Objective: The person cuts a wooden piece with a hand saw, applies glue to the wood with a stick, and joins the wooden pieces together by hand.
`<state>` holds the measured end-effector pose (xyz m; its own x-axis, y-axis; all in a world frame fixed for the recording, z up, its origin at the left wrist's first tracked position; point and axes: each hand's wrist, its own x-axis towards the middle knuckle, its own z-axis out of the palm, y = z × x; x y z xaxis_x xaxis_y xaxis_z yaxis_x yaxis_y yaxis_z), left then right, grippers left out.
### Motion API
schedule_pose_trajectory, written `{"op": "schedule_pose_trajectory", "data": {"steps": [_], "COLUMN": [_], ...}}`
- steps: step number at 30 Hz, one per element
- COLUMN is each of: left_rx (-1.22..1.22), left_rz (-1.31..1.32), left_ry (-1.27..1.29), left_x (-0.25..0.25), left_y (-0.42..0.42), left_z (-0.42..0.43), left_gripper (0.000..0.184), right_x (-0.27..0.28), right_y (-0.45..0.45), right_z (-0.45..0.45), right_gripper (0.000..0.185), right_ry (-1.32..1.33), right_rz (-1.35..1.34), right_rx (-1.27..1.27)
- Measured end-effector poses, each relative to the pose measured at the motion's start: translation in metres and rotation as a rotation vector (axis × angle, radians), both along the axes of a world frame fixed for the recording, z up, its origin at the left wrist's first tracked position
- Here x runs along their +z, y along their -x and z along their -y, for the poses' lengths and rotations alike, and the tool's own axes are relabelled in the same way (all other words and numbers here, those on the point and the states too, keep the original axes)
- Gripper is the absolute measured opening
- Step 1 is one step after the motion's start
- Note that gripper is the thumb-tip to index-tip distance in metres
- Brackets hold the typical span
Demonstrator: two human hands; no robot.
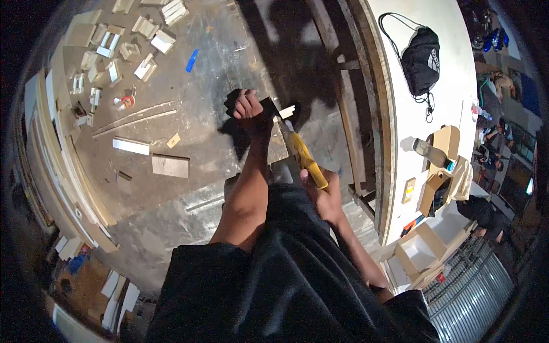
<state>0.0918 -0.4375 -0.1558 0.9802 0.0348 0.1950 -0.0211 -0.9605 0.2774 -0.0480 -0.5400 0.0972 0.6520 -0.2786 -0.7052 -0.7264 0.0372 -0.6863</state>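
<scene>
Gripping a yellow-handled tool (307,159) here, right hand (325,195) on the near end, fingers wrapped around the handle and thumb lying along it. The tool slants away from the body, and its far end goes dark right beside the left hand (247,106) — too murky for me to say exactly what shape it is. Left fingers are curled together into a loose fist; can't tell if they're clamped on anything or just resting next to that dark end. There's a pale wood piece (287,112) by the tool's far end too, but I can't make out whether they touch.

Left of the tool, on the scuffed surface (200,117), you've got a flat wooden board (170,166), a white-faced block (131,145) just beyond it, and a couple of thin wood strips (137,121). Ahead and left of the tool there's a blue strip (192,60), then a whole scatter of small wooden assemblies (108,43) further out.

Over to the right of the tool is a white table (457,51) — black drawstring bag (422,63) on it, plus a bottle (430,152) lying against an open cardboard box (446,139).
</scene>
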Motion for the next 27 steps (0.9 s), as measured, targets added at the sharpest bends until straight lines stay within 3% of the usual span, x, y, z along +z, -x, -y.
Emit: {"op": "schedule_pose_trajectory", "data": {"steps": [12,15,18,21,22,23,25,26,27], "left_rx": [0.055,0.026,0.027,0.059,0.052,0.05,0.008,0.009,0.042], "left_rz": [-0.021,-0.026,0.005,-0.013,-0.026,-0.019,-0.063,-0.042,-0.039], "left_ry": [-0.075,-0.055,-0.048,-0.081,-0.078,-0.077,-0.105,-0.098,-0.07], "left_x": [-0.01,-0.01,-0.005,-0.011,-0.013,-0.013,-0.003,-0.005,-0.009], "left_y": [-0.005,-0.009,-0.011,-0.003,-0.006,-0.014,-0.005,-0.012,-0.011], "left_z": [0.005,0.001,0.006,0.003,0.002,0.003,0.0,0.004,0.007], "left_gripper": [0.024,0.024,0.022,0.022,0.023,0.023,0.025,0.025,0.024], "right_x": [-0.002,-0.01,-0.025,0.005,-0.015,-0.047,-0.051,-0.044,-0.015], "right_y": [-0.016,-0.03,-0.022,-0.015,-0.014,-0.009,-0.012,-0.014,-0.02], "right_z": [-0.006,-0.008,-0.014,0.012,0.009,0.005,-0.003,0.002,0.007], "right_gripper": [0.029,0.025,0.025,0.033,0.033,0.034,0.034,0.034,0.037], "right_ry": [0.025,0.048,0.28,-0.067,-0.07,0.103,0.387,0.396,0.188], "right_rz": [0.11,-0.067,0.304,-0.085,-0.081,0.008,0.03,0.05,0.002], "right_rx": [-0.019,0.025,-0.204,0.006,0.006,0.003,0.098,0.094,0.102]}}
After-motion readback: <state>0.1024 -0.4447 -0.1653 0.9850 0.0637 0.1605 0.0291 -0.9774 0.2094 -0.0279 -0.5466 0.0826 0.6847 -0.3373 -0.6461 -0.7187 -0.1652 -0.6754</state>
